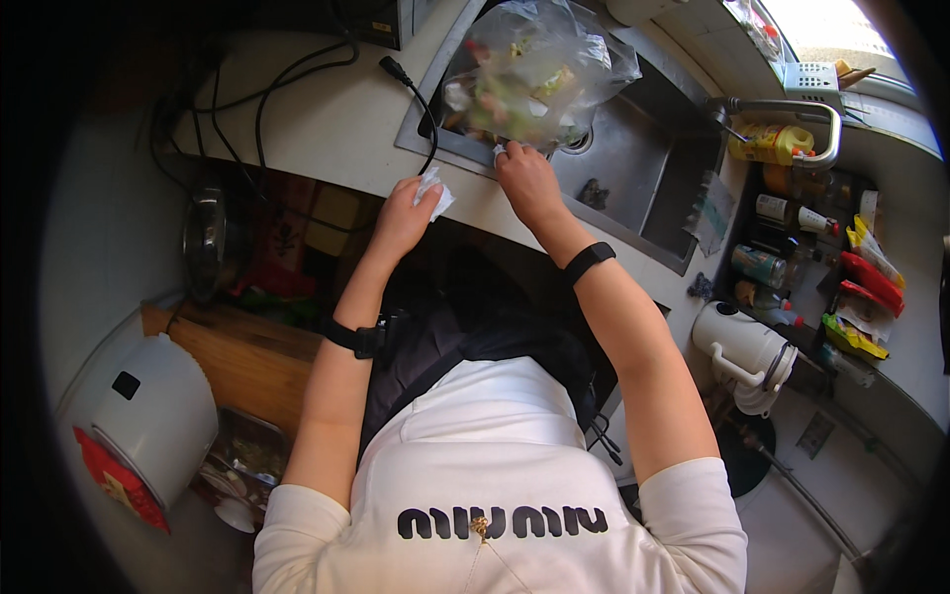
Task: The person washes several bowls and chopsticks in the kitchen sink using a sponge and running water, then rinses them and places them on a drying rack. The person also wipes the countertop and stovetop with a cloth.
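My left hand [405, 216] is closed around a crumpled white tissue [433, 195] above the counter's front edge. A black power cord [435, 127] with a plug end runs down to the tissue; whether my fingers grip the cord too is hidden. My right hand [530, 183] is at the sink's near rim, fingers pinched together at the lower edge of a clear plastic bag [539, 74]. A small white bit shows at those fingertips, too small to name. Food scraps, green, red and pale, fill the bag, which sits over the left part of the metal sink [643, 139].
A curved faucet [836, 124] stands at the sink's right. Bottles [762, 263] and colourful packets [871, 287] crowd the right shelf, with a white kettle [742, 346] nearby. Tangled black cables [262, 124] lie at left. Below stands a white appliance [148, 406] beside a wooden board [242, 366].
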